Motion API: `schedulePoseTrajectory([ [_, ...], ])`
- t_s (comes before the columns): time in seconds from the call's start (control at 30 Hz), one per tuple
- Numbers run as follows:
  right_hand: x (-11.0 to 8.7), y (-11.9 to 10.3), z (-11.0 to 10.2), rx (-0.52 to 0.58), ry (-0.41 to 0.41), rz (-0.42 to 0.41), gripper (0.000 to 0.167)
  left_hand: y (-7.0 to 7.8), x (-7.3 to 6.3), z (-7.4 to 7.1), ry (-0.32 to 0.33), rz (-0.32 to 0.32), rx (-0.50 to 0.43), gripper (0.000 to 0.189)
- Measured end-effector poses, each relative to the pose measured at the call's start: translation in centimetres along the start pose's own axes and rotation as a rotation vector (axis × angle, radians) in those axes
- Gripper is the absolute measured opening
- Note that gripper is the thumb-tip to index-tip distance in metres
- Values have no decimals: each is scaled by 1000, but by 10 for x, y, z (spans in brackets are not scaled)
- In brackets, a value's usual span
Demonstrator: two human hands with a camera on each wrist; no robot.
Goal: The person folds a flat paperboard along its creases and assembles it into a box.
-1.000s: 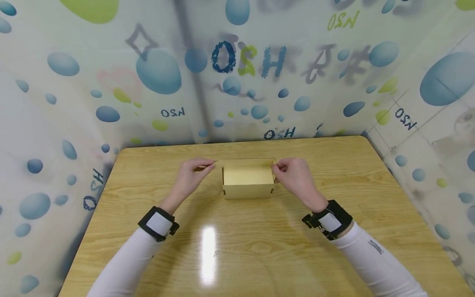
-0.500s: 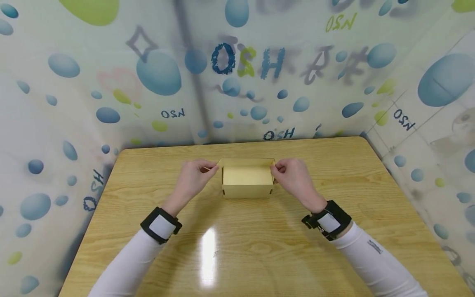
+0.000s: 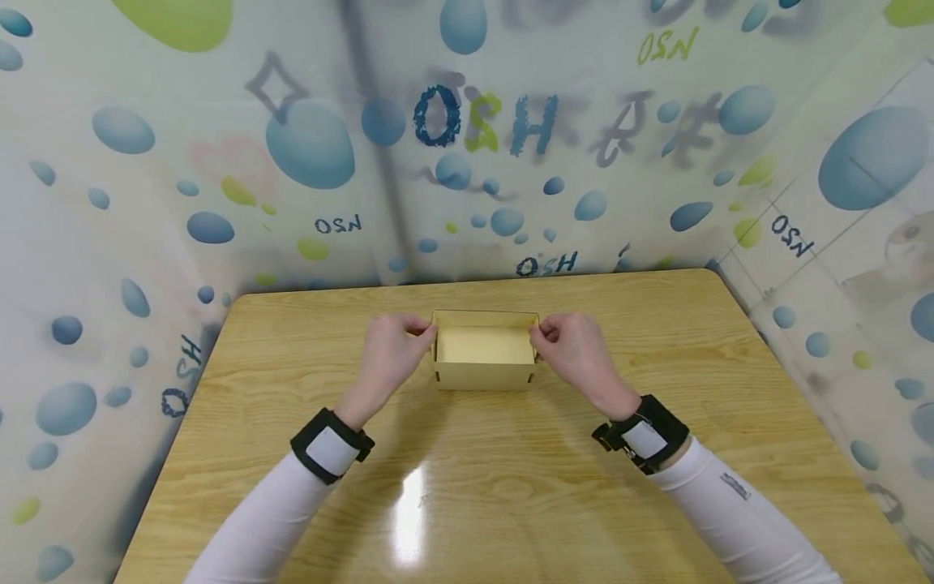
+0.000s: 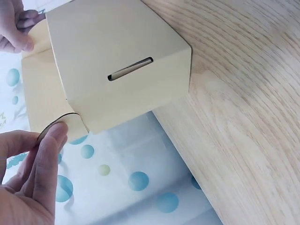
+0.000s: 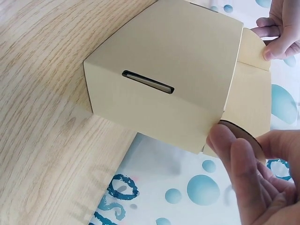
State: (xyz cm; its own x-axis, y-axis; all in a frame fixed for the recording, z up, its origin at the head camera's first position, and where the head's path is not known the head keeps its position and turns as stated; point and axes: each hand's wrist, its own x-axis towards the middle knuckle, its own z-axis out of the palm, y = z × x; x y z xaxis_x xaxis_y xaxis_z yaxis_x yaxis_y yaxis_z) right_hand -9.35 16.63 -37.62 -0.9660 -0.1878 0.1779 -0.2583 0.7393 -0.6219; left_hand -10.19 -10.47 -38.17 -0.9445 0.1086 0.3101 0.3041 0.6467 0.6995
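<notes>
A small pale-yellow cardboard box (image 3: 485,375) stands on the table, its top uncovered and its lid panel (image 4: 44,91) raised at the back. In the head view, my left hand (image 3: 390,349) is at the box's back left corner and my right hand (image 3: 580,353) at the back right one. Thumb and fingers of the left hand pinch a rounded side flap (image 4: 72,125) of the lid. The right hand pinches the opposite flap (image 5: 241,129), mostly covered by its fingers. A narrow slot (image 5: 148,82) shows in the box's side wall. No contents are visible inside.
The wood-grain table (image 3: 481,487) stretches around the box, with a bright light reflection left of centre. Behind its far edge hangs a white curtain (image 3: 328,243) printed with blue and green drops. Each wrist wears a black strap (image 3: 332,446).
My left hand has moved right, bringing its flap inward from sticking out left to the box's left back corner. The right hand has stayed nearly still on its flap.
</notes>
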Motion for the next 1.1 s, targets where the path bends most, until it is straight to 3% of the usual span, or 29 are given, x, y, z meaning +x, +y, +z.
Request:
schedulePoseTrajectory([
  [0.4, 2, -1, 1, -25, -2, -4, 29, 6, 2, 2, 12, -88, -24, 15],
  [0.7, 2, -4, -1, -19, -2, -5, 27, 8, 4, 1, -9, -109, -55, 17],
  [1.1, -6, 1, -5, -7, -17, -21, 27, 14, -7, 6, 12, -108, -59, 15],
])
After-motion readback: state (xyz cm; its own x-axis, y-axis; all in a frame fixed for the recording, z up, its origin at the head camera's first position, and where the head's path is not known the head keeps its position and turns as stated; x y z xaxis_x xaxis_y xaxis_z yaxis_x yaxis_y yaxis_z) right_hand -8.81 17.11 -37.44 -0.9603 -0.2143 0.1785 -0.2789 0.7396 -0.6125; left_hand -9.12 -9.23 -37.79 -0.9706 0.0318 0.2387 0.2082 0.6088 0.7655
